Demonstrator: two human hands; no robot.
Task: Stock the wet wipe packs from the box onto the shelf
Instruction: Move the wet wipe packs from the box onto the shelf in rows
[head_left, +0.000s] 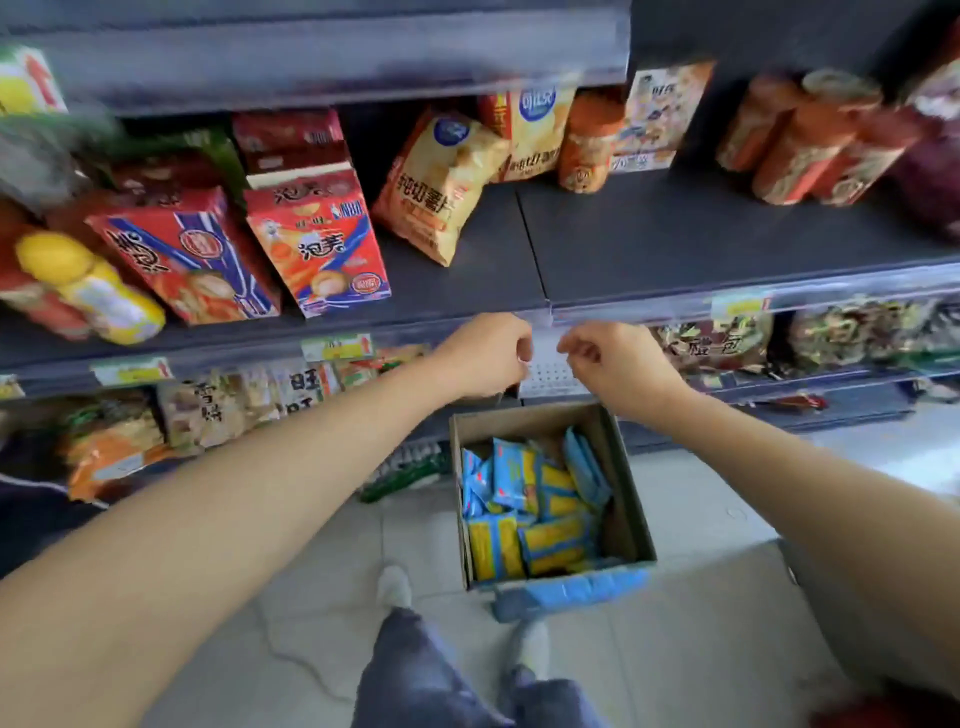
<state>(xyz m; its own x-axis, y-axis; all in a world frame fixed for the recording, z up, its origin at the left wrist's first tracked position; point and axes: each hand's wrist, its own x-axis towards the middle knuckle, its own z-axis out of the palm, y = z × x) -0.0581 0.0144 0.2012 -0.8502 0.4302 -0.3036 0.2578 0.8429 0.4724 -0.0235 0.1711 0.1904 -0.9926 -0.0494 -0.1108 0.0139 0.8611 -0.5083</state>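
An open cardboard box (632, 499) stands on the floor below the shelves. Inside it lie several blue and yellow wet wipe packs (535, 512) in a loose pile. Above the box, my left hand (488, 353) and my right hand (608, 358) hover close together, just in front of the middle shelf's front edge. Both hands have curled fingers, and I see nothing in either. The dark middle shelf (675, 234) has a bare stretch right above my hands. No wipe pack is visible on it.
Red snack cartons (317, 239) and a yellow bottle (88, 286) stand left on the middle shelf; a chip bag (441, 187) and orange tubes (810, 140) stand behind. Bagged snacks (711, 343) fill the lower shelf. My feet (395, 587) stand on the tiled floor beside the box.
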